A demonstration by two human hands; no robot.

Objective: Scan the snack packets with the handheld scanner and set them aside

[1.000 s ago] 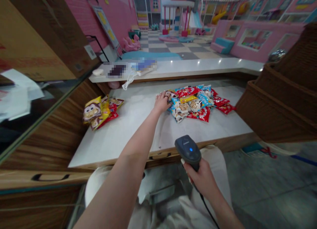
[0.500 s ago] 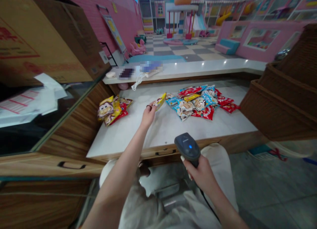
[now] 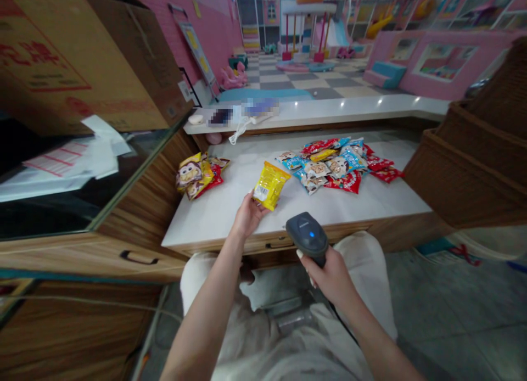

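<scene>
My left hand (image 3: 248, 214) grips the lower left corner of a yellow snack packet (image 3: 270, 185), whose back with a white barcode label faces up toward me. In my right hand (image 3: 331, 272) is a dark grey barcode scanner (image 3: 307, 236), its blue light lit and its head pointing toward the desk. The fingers are wrapped round its handle, and a cable runs down from it. A pile of blue, red and yellow snack packets (image 3: 329, 164) lies on the white desktop (image 3: 230, 227), right of the held one. Several yellow and red packets (image 3: 197, 175) form a smaller pile at the left.
A large cardboard box (image 3: 102, 57) and papers (image 3: 78, 161) rest on the glass-topped counter at left. Phones, blurred out, and a white cable (image 3: 239, 133) lie on the raised ledge (image 3: 321, 109). Brown woven baskets (image 3: 473, 167) stand at the right edge.
My left hand has drawn the yellow packet nearer and turned it, so its barcode side now shows. The scanner has shifted slightly up and left in my right hand.
</scene>
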